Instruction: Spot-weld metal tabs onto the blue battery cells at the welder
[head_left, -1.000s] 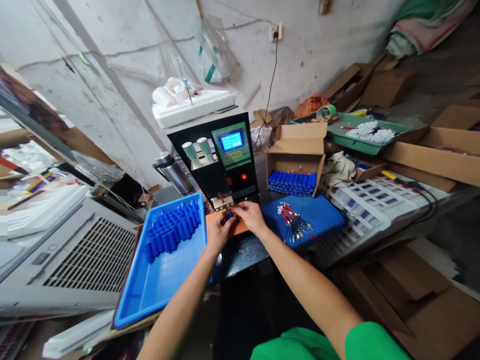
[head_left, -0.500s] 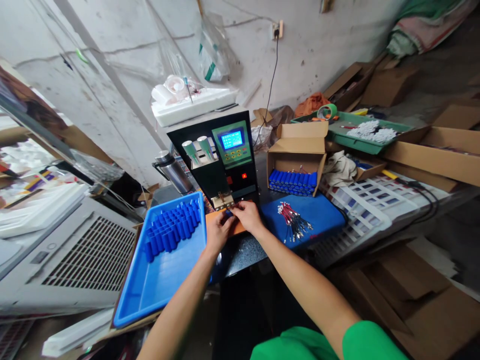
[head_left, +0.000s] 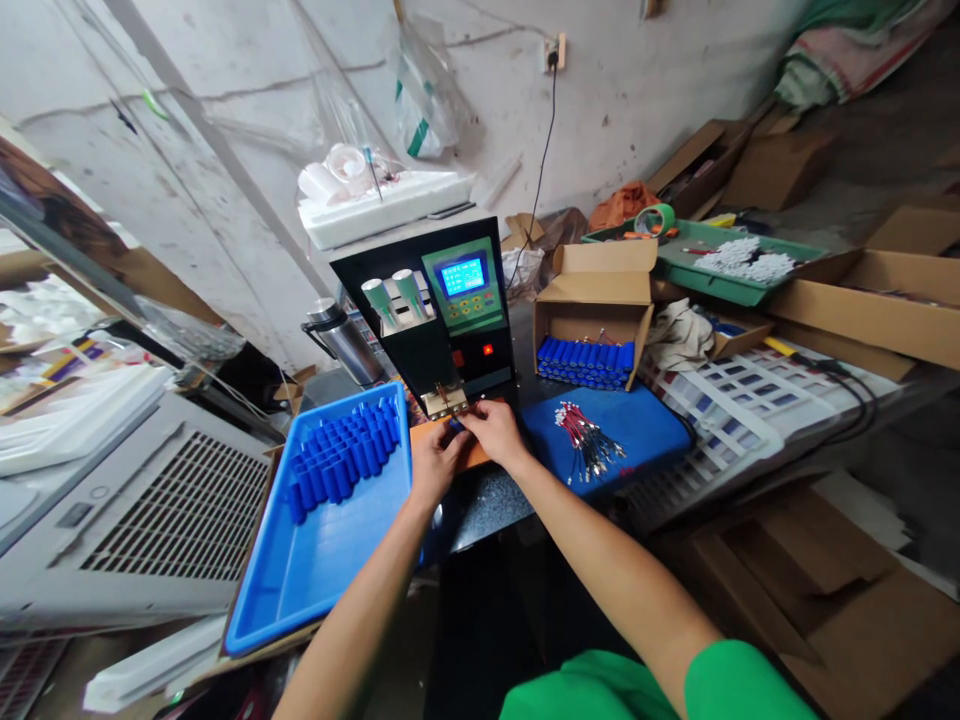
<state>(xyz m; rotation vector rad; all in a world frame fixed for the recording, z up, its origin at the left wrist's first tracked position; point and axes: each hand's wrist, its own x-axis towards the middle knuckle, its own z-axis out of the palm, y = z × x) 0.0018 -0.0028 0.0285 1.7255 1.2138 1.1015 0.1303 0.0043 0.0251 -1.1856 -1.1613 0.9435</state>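
Note:
Both of my hands are together under the electrode head [head_left: 445,402] of a black spot welder [head_left: 465,320]. My left hand [head_left: 435,462] is closed around a blue cylindrical battery cell [head_left: 456,427], mostly hidden by the fingers. My right hand [head_left: 492,430] pinches close to the electrodes, at the cell's end; what its fingertips hold is too small to make out. An orange block [head_left: 474,458] lies beneath the hands. To the left, a blue tray [head_left: 322,570] holds many upright blue cells [head_left: 345,450]. Red and black wire leads [head_left: 589,440] lie bundled on the right.
The leads rest on a blue pad [head_left: 652,435]. Behind it stands a cardboard box [head_left: 592,290] stacked with blue cells. A steel thermos [head_left: 346,340] is behind the tray. At the right are a white plastic crate [head_left: 739,415] and a green tray [head_left: 720,265].
My hands stay in nearly the same place at the welder's electrodes. The view has shifted very slightly; nothing else has visibly moved.

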